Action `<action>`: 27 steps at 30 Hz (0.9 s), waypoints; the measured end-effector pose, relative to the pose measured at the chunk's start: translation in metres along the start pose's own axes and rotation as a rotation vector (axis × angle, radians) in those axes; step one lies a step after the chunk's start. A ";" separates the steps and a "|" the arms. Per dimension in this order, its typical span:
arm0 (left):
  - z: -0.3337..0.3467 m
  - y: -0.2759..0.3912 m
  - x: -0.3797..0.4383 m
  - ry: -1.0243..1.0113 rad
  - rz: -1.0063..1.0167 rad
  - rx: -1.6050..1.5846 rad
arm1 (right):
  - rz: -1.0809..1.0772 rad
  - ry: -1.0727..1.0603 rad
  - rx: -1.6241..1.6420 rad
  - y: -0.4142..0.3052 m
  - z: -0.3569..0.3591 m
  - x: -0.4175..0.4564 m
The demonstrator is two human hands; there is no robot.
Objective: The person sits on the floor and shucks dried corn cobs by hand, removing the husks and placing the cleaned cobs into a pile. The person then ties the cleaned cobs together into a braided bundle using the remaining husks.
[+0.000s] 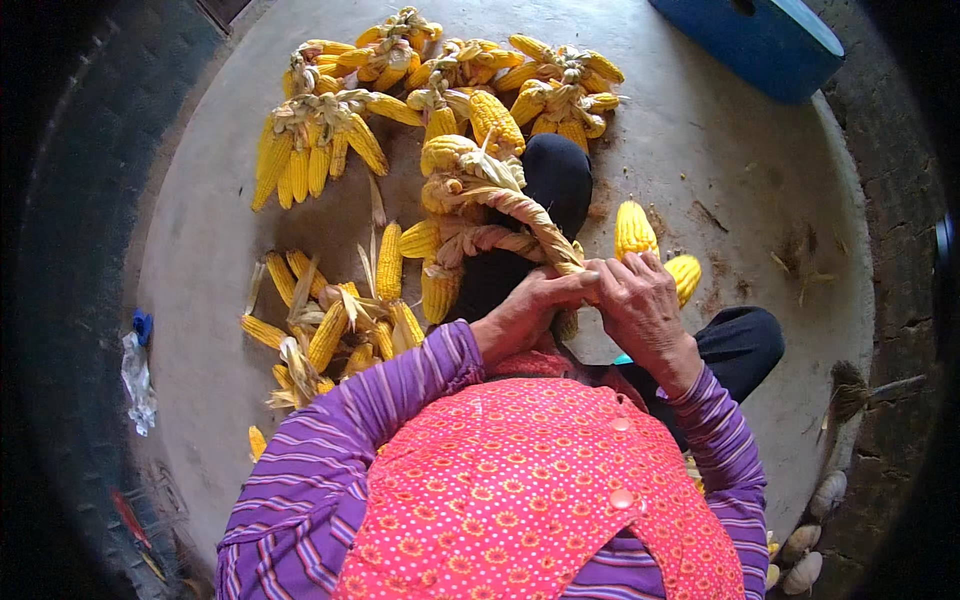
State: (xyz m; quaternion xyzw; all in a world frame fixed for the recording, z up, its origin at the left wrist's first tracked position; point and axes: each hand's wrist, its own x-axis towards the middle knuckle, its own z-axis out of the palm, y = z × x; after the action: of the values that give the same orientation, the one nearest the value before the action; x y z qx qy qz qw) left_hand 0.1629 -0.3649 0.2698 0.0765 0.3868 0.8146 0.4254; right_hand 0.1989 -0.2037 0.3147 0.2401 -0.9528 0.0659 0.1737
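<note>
Two twisted strands of corn husk (529, 214) run from a bundle of yellow corn cobs (440, 292) lying across my leg and meet between my hands. My left hand (529, 304) grips the strands where they join, its thumb laid along them. Close against it, my right hand (637, 300) has its fingers closed at the same joint; husk inside that hand is mostly hidden. Just beyond my right knuckles show a corn cob (634, 229) and another cob (683, 276); whether they hang from the husk held there cannot be told.
Several braided corn bundles (322, 124) lie on the concrete floor (720, 172) ahead. Loose cobs with husks (328, 337) are heaped at my left. A blue container (772, 45) stands far right, a brush (851, 394) near the right edge, and crumpled plastic (139, 382) at the left edge.
</note>
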 end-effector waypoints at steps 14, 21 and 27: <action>0.000 -0.009 0.012 0.162 0.019 -0.441 | 0.353 -0.050 0.674 0.030 -0.028 -0.004; 0.010 -0.004 0.006 0.113 0.010 -0.455 | 0.092 -0.143 0.673 0.041 0.035 0.029; 0.027 0.000 -0.003 0.252 -0.004 -0.346 | 0.054 -0.139 0.409 0.028 0.043 0.031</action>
State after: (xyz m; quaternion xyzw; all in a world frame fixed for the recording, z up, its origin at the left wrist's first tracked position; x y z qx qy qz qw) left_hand 0.1774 -0.3519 0.2894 -0.1009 0.2915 0.8711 0.3822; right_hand 0.1473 -0.2013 0.2850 0.2488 -0.9354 0.2456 0.0535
